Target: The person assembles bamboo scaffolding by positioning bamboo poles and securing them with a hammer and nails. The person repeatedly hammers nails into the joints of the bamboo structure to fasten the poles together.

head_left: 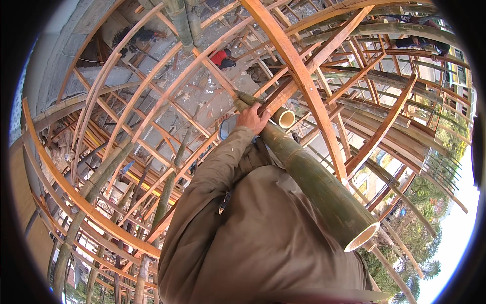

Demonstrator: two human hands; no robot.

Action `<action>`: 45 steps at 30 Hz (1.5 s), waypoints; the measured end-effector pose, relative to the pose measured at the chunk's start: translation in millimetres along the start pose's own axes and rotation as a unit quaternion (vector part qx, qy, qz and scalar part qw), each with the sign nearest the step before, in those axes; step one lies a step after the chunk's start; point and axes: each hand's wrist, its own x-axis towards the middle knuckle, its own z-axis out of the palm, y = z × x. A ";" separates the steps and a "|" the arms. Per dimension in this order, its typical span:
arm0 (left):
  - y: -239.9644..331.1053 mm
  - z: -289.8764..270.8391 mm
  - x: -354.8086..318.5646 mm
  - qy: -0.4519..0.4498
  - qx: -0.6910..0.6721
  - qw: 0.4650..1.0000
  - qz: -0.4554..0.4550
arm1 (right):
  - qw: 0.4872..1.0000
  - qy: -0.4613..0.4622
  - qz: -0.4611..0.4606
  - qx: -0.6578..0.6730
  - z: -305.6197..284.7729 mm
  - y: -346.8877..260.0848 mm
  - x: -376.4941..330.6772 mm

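Note:
My left hand [253, 119] reaches forward from a brown sleeve, its fingers curled over the upper part of a thick green bamboo pole [321, 185]. The pole slopes past the right side of my body, its cut hollow end near the lower right. Close by the fingers, a sawn wooden beam [283, 96] crosses the bamboo, and a shorter hollow bamboo end [286, 119] sticks out just to the right. The fingertips are partly lost against the wood. My right hand is out of sight. A blurred flat brown edge [324, 296] shows at the bottom; I cannot tell what it is.
A lattice of wooden battens [147, 121] and bamboo poles surrounds me, open to a littered concrete floor [197, 86] far below. A person in red [221, 58] is down there. Another person [420, 45] is among the poles at upper right. A long wooden beam [304, 86] passes close on the right.

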 end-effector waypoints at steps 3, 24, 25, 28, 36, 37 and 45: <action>-2.2 5.3 2.8 0.009 0.028 1.000 -0.005 | 0.998 0.019 -0.031 0.047 18.6 24.9 21.3; 201.5 -63.4 -228.0 0.136 -0.364 0.788 0.478 | 0.958 0.075 -0.254 0.109 54.0 34.0 108.1; 212.7 -56.1 -237.4 0.148 -0.357 0.781 0.490 | 0.957 0.070 -0.251 0.126 54.8 34.4 106.0; 234.0 -37.0 -239.2 0.201 -0.283 0.777 0.525 | 0.939 0.105 -0.274 0.182 56.9 37.7 103.0; 233.8 -26.8 -218.6 0.330 -0.174 0.733 0.569 | 0.933 0.069 -0.289 0.202 69.0 45.9 124.0; 232.7 -27.8 -218.5 0.319 -0.174 0.728 0.581 | 0.940 0.056 -0.279 0.189 68.8 45.4 128.0; 227.8 -23.5 -226.4 0.283 -0.220 0.752 0.553 | 0.922 0.112 -0.326 0.178 45.9 28.2 154.9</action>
